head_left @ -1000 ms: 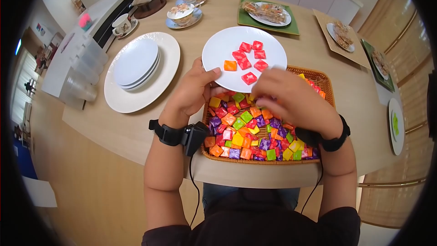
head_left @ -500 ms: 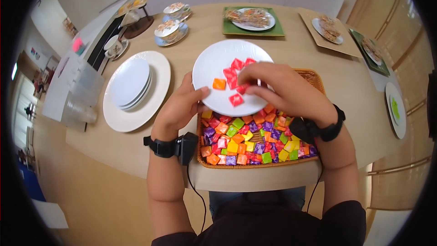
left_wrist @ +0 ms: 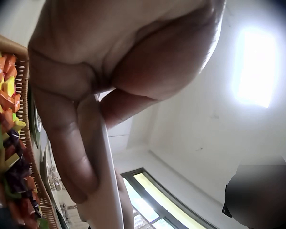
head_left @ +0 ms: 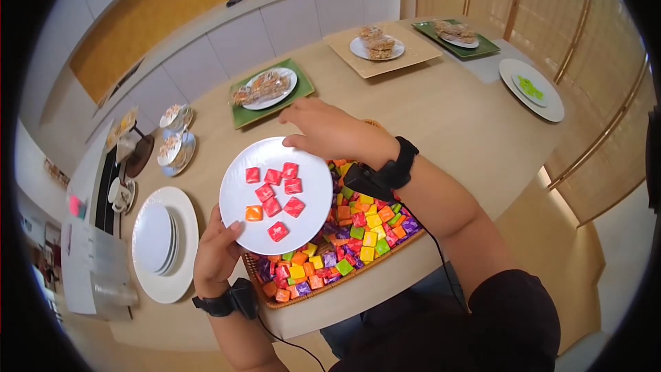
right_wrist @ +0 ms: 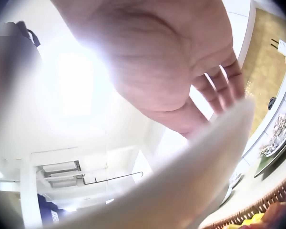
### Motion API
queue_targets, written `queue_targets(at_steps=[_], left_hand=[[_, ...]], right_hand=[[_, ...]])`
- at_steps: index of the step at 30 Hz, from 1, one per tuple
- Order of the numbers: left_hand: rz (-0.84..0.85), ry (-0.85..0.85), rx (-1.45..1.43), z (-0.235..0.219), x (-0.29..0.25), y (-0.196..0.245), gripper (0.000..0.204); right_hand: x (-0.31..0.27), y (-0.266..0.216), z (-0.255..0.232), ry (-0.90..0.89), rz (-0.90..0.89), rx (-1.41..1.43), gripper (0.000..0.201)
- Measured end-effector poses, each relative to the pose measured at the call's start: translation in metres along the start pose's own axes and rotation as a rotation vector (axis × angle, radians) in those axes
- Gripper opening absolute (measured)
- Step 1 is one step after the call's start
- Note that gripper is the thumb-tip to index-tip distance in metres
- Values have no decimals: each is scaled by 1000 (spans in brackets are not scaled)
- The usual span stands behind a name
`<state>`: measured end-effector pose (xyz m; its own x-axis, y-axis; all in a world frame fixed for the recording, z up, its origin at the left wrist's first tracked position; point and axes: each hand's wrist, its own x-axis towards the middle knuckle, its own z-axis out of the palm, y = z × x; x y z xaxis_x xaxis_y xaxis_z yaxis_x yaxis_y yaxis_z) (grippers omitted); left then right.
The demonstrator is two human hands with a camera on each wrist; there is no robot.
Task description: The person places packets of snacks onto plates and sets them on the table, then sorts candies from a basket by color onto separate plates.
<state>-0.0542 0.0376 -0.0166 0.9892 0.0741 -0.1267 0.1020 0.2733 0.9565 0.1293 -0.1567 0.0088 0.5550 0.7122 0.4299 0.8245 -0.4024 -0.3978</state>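
Note:
A white plate (head_left: 313,196) hangs over the left part of a wicker basket. My left hand (head_left: 215,251) grips its near left rim, thumb on top and fingers beneath, as the left wrist view also shows. Several red wrapped candies (head_left: 277,231) and one orange candy (head_left: 253,213) lie spread on it. At the plate's far right rim is my right hand (head_left: 334,132), its fingers loosely extended and holding nothing. Wrapped candies in red, orange, yellow, green and purple fill the wicker basket (head_left: 292,296) below; plate and right arm hide part of it.
On the left, a stack of small plates (head_left: 151,238) sits on a large white plate (head_left: 186,210). Teacups (head_left: 172,150) stand beyond. Snack plates rest on a green tray (head_left: 248,118) and a tan board (head_left: 413,60). A white plate (head_left: 554,107) holds green pieces at right.
The head view has swung right. My right hand has left the candies and withdrawn to the plate's far rim. One more red candy lies on the plate than a second ago.

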Motion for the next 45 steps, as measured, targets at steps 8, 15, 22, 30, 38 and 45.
queue_targets(at_steps=[8, 15, 22, 30, 38, 45], left_hand=[[111, -8, 46, -1, -2, -1, 52], [186, 110, -61, -9, -2, 1, 49], [201, 130, -68, -18, 2, -3, 44], [210, 119, -86, -24, 4, -7, 43], [196, 180, -104, -41, 8, -11, 43], [235, 218, -162, -74, 10, -14, 42]], right_hand=[[-3, 14, -11, -474, 258, 770, 29], [-41, 70, -32, -182, 432, 1049, 22], [-112, 175, -91, 362, 739, 919, 18], [-186, 278, -117, 832, 1165, 521, 26], [-258, 412, -119, -10, 921, -875, 23], [-290, 457, -145, 638, 1075, 327, 18]])
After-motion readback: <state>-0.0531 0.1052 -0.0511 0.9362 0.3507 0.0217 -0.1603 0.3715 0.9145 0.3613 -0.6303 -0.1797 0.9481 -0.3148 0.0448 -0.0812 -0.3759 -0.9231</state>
